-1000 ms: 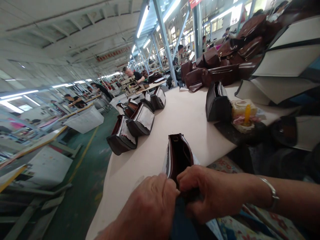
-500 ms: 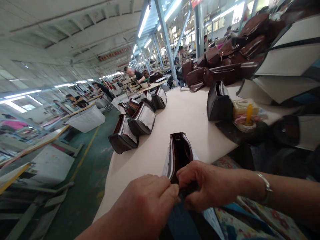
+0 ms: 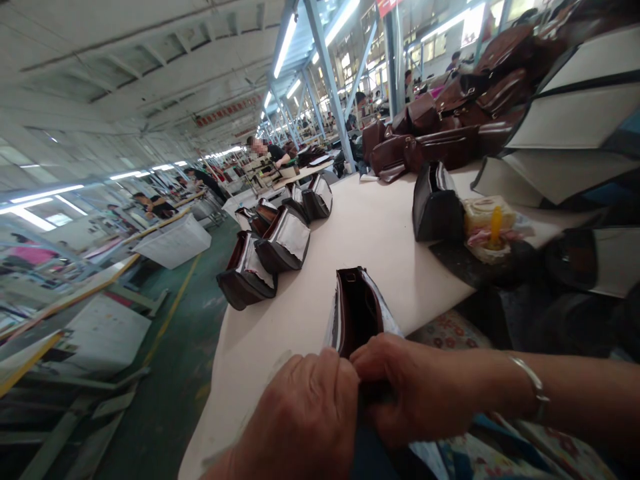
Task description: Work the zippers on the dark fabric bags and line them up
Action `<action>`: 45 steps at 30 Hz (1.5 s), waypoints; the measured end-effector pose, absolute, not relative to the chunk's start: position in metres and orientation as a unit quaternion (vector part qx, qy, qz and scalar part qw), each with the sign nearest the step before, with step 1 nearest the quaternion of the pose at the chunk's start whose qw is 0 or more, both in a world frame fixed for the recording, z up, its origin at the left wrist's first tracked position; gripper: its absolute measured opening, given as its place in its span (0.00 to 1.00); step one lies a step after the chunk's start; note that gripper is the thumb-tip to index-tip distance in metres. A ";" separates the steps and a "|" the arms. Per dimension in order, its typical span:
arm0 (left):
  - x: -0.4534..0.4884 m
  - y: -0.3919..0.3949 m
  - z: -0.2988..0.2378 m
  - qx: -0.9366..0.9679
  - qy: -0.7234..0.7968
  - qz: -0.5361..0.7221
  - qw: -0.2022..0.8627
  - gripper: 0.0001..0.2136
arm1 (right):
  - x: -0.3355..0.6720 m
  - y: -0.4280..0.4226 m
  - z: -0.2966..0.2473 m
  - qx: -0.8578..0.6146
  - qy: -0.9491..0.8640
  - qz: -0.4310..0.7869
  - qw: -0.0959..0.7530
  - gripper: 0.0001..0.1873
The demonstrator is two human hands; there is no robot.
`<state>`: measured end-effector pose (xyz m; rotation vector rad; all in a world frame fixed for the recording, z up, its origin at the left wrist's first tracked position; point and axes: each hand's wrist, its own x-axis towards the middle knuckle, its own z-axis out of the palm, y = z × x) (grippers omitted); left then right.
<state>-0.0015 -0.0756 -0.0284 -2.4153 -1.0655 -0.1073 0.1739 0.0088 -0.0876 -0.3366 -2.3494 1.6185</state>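
Note:
A partly made handbag (image 3: 357, 310) stands in front of me, its mouth facing up, with a dark red-brown lining and pale material along its outer sides. My left hand (image 3: 313, 400) is closed on the bag's near end. Beside it, almost touching, my right hand (image 3: 407, 387) pinches the same near end; a silvery bangle (image 3: 533, 383) circles that wrist. Both hands hide the edge they grip. Dark blue-black material hangs below the fingers, toward my lap.
Several similar unfinished bags (image 3: 283, 247) line the left edge of the pale table (image 3: 370, 220). Another dark bag (image 3: 437, 207) stands at right, by a small basket (image 3: 490, 247) with a yellow item. Brown bags (image 3: 445, 150) pile up behind. Workers sit farther off.
Both hands have shifted slightly and come closer together on the bag's near end. The left hand has turned, its knuckles now higher. The bag's far end has tilted slightly left.

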 end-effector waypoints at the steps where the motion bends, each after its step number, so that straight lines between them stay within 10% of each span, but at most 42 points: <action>1: -0.003 -0.075 -0.029 -0.885 -0.416 -0.058 0.201 0.10 | 0.174 0.006 -0.087 -0.125 -0.822 0.536 0.145 0.09; 9: -0.027 -0.062 -0.010 -0.854 -0.466 -0.129 -0.190 0.08 | 0.182 0.018 -0.094 -0.123 -0.766 0.621 0.109 0.09; 22: 0.007 -0.085 -0.005 -0.913 -0.291 0.058 0.280 0.11 | 0.177 0.020 -0.098 -0.115 -0.760 0.632 0.101 0.10; 29: 0.009 -0.083 -0.019 -0.889 -0.346 0.026 0.298 0.10 | 0.178 0.016 -0.092 -0.082 -0.744 0.659 0.069 0.10; 38: -0.010 -0.075 -0.022 -0.779 -0.575 -0.107 -0.226 0.10 | 0.182 0.001 -0.087 -0.130 -0.822 0.541 0.122 0.13; 45: -0.013 -0.071 -0.014 -0.737 -0.589 -0.118 -0.308 0.13 | 0.182 -0.005 -0.093 -0.167 -0.712 0.637 0.244 0.11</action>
